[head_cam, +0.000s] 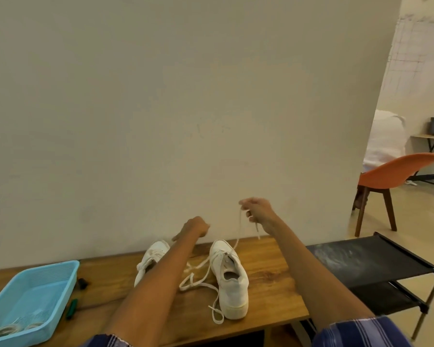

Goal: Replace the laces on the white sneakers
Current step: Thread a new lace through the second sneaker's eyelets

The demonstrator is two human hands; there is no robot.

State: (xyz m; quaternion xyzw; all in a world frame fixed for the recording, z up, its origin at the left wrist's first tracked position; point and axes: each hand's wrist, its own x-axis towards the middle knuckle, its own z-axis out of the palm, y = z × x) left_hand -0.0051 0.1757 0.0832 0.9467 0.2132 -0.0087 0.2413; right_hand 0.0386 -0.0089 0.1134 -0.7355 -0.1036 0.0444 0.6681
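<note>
Two white sneakers sit on the wooden tabletop [268, 271] near the wall. The right hand [257, 212] is lifted up and pinches a white lace [239, 227] that runs down to the right sneaker [232, 279]. The left hand [194, 227] is curled above the left sneaker [152, 256]; I cannot tell if it holds anything. A blue tray [60, 274] sits at the left.

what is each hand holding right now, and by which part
The right hand pinches a white lace near its free end, raised above the right sneaker. The left hand is curled; whether it holds anything cannot be told.
</note>
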